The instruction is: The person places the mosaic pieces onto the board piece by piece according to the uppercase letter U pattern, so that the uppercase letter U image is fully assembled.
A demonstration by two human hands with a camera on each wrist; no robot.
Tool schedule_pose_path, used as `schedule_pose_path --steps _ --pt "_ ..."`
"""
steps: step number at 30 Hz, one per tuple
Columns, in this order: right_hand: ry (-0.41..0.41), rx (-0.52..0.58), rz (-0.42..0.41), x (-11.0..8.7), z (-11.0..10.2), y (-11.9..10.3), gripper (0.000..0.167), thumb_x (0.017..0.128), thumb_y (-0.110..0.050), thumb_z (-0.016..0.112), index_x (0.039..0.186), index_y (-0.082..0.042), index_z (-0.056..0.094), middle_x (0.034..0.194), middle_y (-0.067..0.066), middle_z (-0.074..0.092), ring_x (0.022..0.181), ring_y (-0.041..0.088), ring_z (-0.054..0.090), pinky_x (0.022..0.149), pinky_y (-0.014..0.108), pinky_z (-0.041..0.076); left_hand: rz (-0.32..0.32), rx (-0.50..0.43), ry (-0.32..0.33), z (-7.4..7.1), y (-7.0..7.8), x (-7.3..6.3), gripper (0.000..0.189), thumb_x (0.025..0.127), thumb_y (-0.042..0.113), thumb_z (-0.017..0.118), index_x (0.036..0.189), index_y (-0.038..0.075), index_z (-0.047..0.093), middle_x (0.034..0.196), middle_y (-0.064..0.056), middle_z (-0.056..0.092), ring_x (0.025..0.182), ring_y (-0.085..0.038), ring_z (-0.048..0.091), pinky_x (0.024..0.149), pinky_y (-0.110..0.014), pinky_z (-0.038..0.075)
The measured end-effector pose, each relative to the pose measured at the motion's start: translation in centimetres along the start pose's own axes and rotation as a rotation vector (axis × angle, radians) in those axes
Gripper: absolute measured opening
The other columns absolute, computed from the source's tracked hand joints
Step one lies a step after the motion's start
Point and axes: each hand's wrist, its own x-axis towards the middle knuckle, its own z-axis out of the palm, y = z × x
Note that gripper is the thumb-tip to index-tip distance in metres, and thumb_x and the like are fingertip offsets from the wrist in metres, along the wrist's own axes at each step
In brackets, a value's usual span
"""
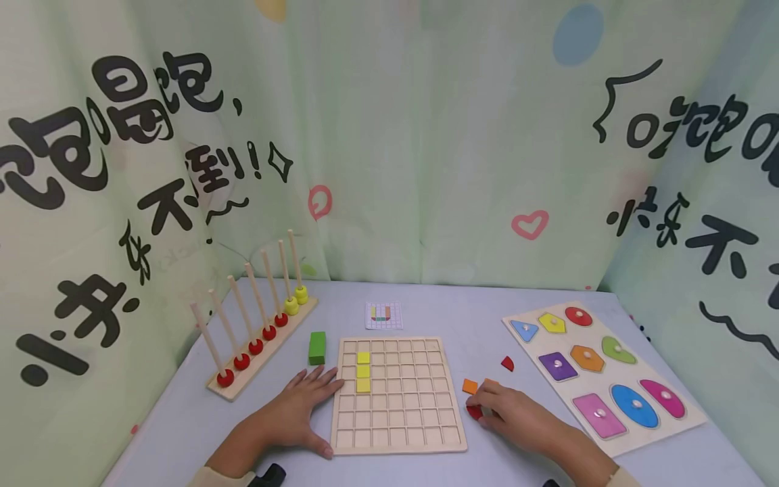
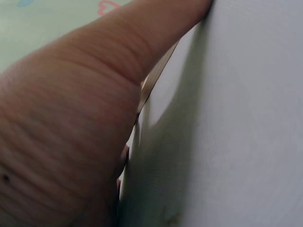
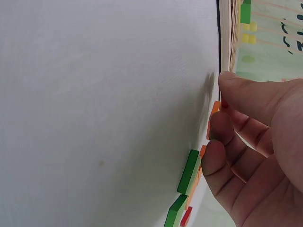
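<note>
A wooden grid board point(image 1: 414, 406) lies flat in the middle of the table, with three yellow squares point(image 1: 363, 371) in one column at its upper left. My left hand point(image 1: 298, 409) rests with fingers spread at the board's left edge, index fingertip and thumb tip right at the rim. Beyond the board's right edge, my right hand point(image 1: 517, 416) pinches a red piece point(image 1: 474, 411) between thumb and fingers. In the right wrist view most of that red piece is hidden by the fingers. Close to this hand lie an orange square point(image 1: 470, 386) and a red quarter-circle piece point(image 1: 508, 364).
Green pieces point(image 3: 189, 171) lie below the right hand's fingers. A green block point(image 1: 317, 348) and a small pattern card point(image 1: 384, 315) are beyond the board. A peg rack with red and yellow beads point(image 1: 264, 345) stands left; a knobbed shape puzzle point(image 1: 584, 331) lies right.
</note>
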Motion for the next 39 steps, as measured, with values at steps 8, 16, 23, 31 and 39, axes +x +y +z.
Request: schedule_pose_path --steps 8,16,23,31,39 --pt "0.031 -0.001 -0.005 0.8 0.2 -0.8 0.035 0.092 -0.018 0.069 0.126 -0.018 0.064 0.104 -0.015 0.048 0.087 0.002 0.050 0.076 0.021 0.050 -0.003 -0.017 0.006 -0.1 0.1 -0.1 0.123 0.050 0.084 0.070 0.150 0.021 0.039 0.159 -0.003 0.026 0.147 -0.031 0.012 0.114 -0.057 0.007" --pt "0.042 0.031 -0.041 2.0 0.5 -1.9 0.032 0.093 -0.017 0.068 0.124 -0.016 0.066 0.105 -0.014 0.049 0.090 0.005 0.050 0.077 0.024 0.050 -0.012 -0.018 0.002 0.0 0.0 0.0 0.123 0.049 0.085 0.069 0.151 0.023 0.039 0.159 -0.001 0.025 0.147 -0.030 0.011 0.115 -0.056 0.006" --pt "0.011 0.073 -0.026 3.0 0.9 -2.8 0.033 0.093 -0.019 0.067 0.126 -0.018 0.065 0.104 -0.014 0.048 0.088 0.004 0.050 0.074 0.021 0.048 -0.009 -0.028 -0.004 -0.1 0.1 0.0 0.122 0.050 0.084 0.070 0.150 0.022 0.040 0.159 -0.002 0.026 0.147 -0.031 0.012 0.114 -0.057 0.007" --pt "-0.029 0.090 -0.023 4.1 1.3 -3.7 0.032 0.095 -0.024 0.065 0.126 -0.019 0.065 0.104 -0.015 0.049 0.086 0.004 0.049 0.073 0.020 0.047 -0.017 -0.020 -0.007 -0.3 0.1 0.0 0.122 0.050 0.084 0.070 0.151 0.022 0.039 0.159 -0.001 0.025 0.147 -0.030 0.011 0.115 -0.056 0.005" --pt "-0.048 0.101 -0.052 5.2 1.9 -4.4 0.033 0.095 -0.027 0.065 0.127 -0.020 0.064 0.103 -0.016 0.048 0.086 0.003 0.050 0.072 0.019 0.046 0.006 -0.026 -0.004 -0.1 0.0 0.0 0.122 0.051 0.085 0.069 0.151 0.023 0.038 0.159 -0.002 0.024 0.147 -0.031 0.012 0.115 -0.056 0.005"
